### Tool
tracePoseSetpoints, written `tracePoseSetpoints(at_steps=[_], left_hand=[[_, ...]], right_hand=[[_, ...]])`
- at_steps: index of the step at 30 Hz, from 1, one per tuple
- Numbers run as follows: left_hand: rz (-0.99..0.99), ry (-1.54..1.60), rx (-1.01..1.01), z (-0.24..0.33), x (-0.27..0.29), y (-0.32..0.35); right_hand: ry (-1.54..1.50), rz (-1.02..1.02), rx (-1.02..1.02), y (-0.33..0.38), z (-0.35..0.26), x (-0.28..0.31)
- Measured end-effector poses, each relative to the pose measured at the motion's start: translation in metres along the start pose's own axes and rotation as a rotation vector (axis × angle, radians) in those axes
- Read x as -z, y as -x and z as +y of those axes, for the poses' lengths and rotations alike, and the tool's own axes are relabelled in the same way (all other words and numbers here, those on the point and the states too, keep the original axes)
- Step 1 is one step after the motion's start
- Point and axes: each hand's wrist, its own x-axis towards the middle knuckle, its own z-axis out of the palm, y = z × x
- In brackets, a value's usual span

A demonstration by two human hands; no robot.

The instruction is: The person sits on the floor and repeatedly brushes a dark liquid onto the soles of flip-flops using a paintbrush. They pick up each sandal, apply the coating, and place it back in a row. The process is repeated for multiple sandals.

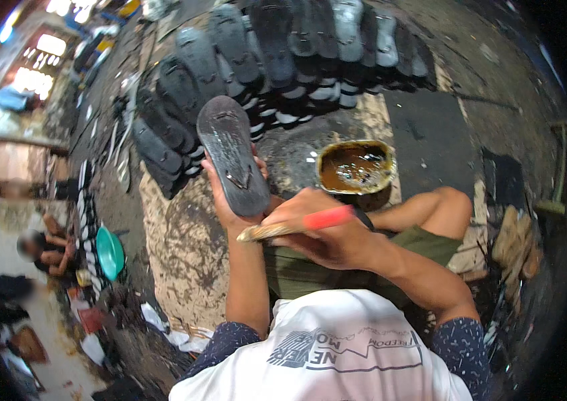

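My left hand [224, 212] is wrapped round a dark sandal sole [230, 154], held up at a tilt with its broad face toward me. Wet, glossy streaks cover the middle of that face, and small raised bits stand near its two ends. Below and to the right of the sole, my right hand [330, 234] grips a brush-like stick [271, 230] with a crusted tan end and a red end. The stick is apart from the sole and crosses over my left wrist. Motion blurs the right hand slightly.
A crusted tub [323, 182] of brown, shiny liquid stands ahead, right of the sole. Stacked dark soles [270, 40] form an arc beyond. A black sheet [427, 134] lies at right. Further left are a green basin [109, 252] and another person [53, 257].
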Motion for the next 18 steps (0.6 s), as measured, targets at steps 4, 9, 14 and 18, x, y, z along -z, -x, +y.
tracePoseSetpoints(at_steps=[4,9,14,18], left_hand=[[-0.226,0.074,-0.04,0.093,0.086,0.005],[0.609,0.223,-0.234,0.143,0.242,0.128],[0.941,0.027,-0.131,0.12,0.271,0.231],[0.846,-0.153,-0.075,0.139,0.261,0.221]], right_hand=[[0.278,0.413,-0.221,0.016,-0.002,0.069],[-0.067,0.873,-0.444,0.039,0.051,0.1],[-0.081,0.906,-0.576,0.067,0.075,0.103],[-0.138,0.926,-0.524,0.059,0.08,0.098]])
